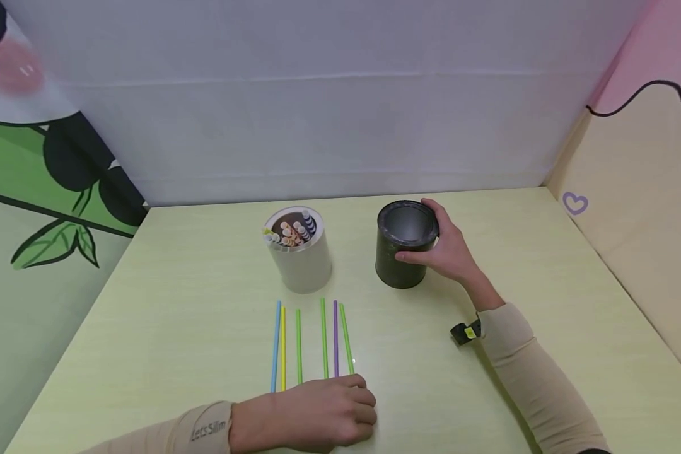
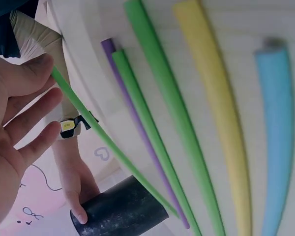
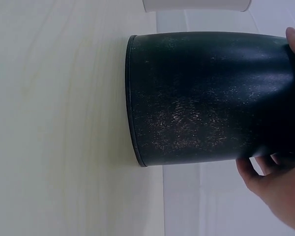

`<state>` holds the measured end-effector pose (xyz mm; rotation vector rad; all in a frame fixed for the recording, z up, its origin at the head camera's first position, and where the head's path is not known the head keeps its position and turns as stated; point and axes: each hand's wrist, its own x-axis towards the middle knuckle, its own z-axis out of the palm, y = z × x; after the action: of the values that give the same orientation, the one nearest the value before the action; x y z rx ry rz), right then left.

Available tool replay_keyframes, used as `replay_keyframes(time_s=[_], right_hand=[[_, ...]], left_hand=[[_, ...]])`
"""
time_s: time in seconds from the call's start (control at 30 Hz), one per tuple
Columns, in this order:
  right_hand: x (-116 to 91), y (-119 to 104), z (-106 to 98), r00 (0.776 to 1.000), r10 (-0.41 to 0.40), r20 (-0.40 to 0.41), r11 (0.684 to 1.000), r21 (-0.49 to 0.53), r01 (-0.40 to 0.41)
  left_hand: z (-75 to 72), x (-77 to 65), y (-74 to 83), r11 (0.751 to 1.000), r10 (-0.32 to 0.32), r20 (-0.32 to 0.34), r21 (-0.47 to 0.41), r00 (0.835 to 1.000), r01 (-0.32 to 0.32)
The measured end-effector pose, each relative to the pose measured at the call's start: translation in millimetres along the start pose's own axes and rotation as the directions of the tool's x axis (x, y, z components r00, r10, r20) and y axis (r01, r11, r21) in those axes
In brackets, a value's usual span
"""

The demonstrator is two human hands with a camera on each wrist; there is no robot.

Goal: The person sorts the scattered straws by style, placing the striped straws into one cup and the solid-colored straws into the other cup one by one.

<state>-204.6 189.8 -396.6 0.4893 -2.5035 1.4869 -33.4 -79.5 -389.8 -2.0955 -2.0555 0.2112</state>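
My left hand (image 1: 320, 413) is low in the head view, over the near ends of a row of straws. In the left wrist view its thumb and forefinger pinch the end of a green straw (image 2: 101, 132), the rightmost of the row. Beside that lie a purple straw (image 1: 336, 337), two more green straws (image 1: 324, 337), a yellow straw (image 1: 284, 347) and a blue straw (image 1: 276, 347). My right hand (image 1: 451, 252) grips an upright black cup (image 1: 397, 268) round its right side near the rim. No straws show inside the black cup.
A white cup (image 1: 303, 271) full of striped straws (image 1: 295, 232) stands left of the black cup. The pale table (image 1: 176, 315) meets a white wall (image 1: 346, 139) at the back, with a beige panel (image 1: 647, 252) on the right. A small camera (image 1: 465, 332) sits on the right wrist.
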Motion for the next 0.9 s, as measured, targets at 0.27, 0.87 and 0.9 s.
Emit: replay_keyframes(time_s=[0.27, 0.87, 0.9], right_hand=[[0.2, 2.0, 0.4, 1.0, 0.003, 0.007, 1.0, -0.004, -0.003], [-0.5, 1.9, 1.3, 1.0, -0.004, 0.014, 1.0, -0.01, 0.004], [0.0, 2.0, 1.3, 1.0, -0.004, 0.013, 1.0, -0.01, 0.004]], left_hand=[[-14.3, -2.5, -10.8, 1.0, 0.005, -0.221, 0.015, 0.975, -0.002], [-36.1, -14.2, -45.7, 0.95, -0.287, -0.689, -0.294, 0.666, 0.105], [-38.6, -14.7, -49.0, 0.94, -0.313, -0.71, -0.328, 0.631, 0.097]])
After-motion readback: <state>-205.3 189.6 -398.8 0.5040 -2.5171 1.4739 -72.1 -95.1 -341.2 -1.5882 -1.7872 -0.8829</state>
